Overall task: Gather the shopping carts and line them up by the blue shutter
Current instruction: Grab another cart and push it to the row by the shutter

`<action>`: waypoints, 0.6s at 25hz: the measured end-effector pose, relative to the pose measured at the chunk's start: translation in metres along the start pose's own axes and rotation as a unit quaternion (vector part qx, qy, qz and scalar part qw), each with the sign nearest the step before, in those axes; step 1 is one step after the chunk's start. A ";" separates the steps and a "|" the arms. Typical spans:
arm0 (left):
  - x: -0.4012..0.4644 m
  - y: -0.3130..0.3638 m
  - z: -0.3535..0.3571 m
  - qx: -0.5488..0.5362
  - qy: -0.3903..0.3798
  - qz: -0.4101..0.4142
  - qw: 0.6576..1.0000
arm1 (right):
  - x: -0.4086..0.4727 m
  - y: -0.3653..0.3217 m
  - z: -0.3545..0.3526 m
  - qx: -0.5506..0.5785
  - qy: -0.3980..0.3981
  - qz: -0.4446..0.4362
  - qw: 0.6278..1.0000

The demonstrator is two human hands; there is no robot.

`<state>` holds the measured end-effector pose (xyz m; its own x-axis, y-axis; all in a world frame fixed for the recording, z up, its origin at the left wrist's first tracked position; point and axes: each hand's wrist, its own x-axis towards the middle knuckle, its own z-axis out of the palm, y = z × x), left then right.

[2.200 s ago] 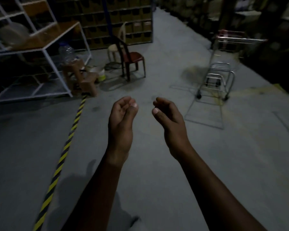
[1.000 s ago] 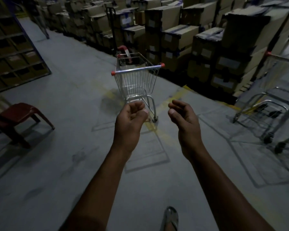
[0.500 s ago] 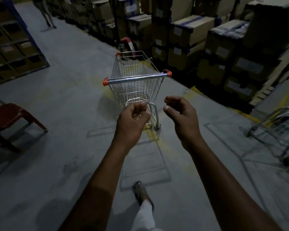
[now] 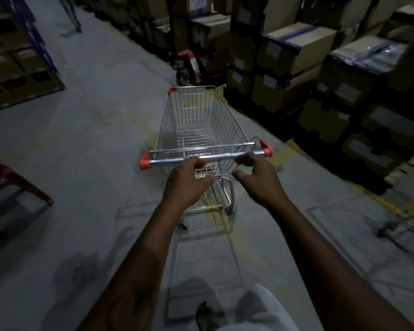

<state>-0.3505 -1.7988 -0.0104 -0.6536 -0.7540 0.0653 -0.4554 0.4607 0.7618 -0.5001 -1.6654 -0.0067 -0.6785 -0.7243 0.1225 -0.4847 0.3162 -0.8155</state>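
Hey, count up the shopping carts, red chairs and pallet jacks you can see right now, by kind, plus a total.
Shopping carts: 2, one at the hands, one partly visible at the right edge
Red chairs: 1
Pallet jacks: 1
Total: 4

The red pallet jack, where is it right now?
In the head view the red pallet jack stands upper centre, just beyond the far end of the shopping cart, against the stacked cardboard boxes.

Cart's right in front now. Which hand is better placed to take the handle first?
Left, probably. The left hand already has its fingers curled up at the cart handle near the middle; the right hand reaches the bar too, but its thumb hangs clear below.
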 end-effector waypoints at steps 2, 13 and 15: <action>0.042 -0.017 0.010 0.085 -0.006 0.005 0.996 | 0.047 0.014 0.014 -0.075 -0.033 -0.012 0.997; 0.181 -0.097 0.057 0.426 -0.119 -0.090 0.892 | 0.208 0.082 0.099 -0.398 -0.321 -0.061 0.857; 0.187 -0.101 0.058 0.431 -0.119 -0.102 0.889 | 0.211 0.087 0.107 -0.403 -0.315 -0.086 0.855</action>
<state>-0.4619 -1.9591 -0.1129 -0.5664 -0.7900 -0.2346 -0.8062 0.5902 -0.0411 -0.6261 -1.8559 -0.1121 -0.2509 -0.9084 -0.3345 -0.9425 0.3081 -0.1295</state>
